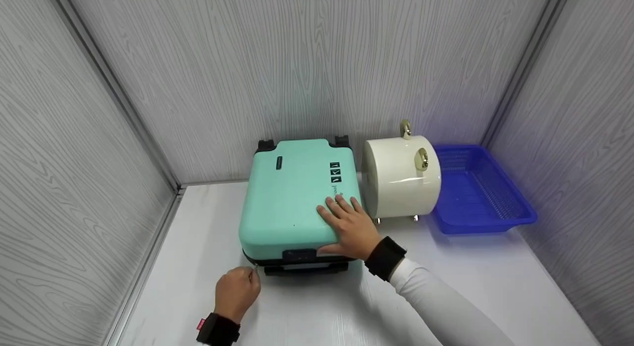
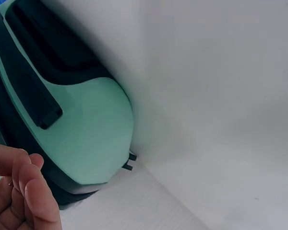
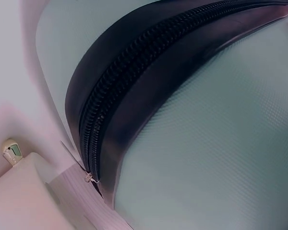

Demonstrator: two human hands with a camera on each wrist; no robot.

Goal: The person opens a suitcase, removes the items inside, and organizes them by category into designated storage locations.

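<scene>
While the mint suitcase (image 1: 297,197) lies flat on the white table (image 1: 495,276) against the back wall, my left hand (image 1: 237,289) is at its near left corner. The fingers are curled and seem to pinch a small zipper pull (image 1: 255,269), though it is too small to be sure. My right hand (image 1: 349,227) lies on the near right part of the lid, with straight, spread fingers, and holds nothing; it only presses the suitcase down.

The right wrist view shows the dark zipper (image 3: 134,67) with its teeth closed along that side. I judge that the zipper work is at the near left corner now, and whether the part past that corner is closed I cannot tell.

Just right of the suitcase stands a cream round case (image 1: 401,177), very near it, maybe touching. Further right is a blue basket (image 1: 515,214). Nothing blocks my hands at the near side of the suitcase.
</scene>
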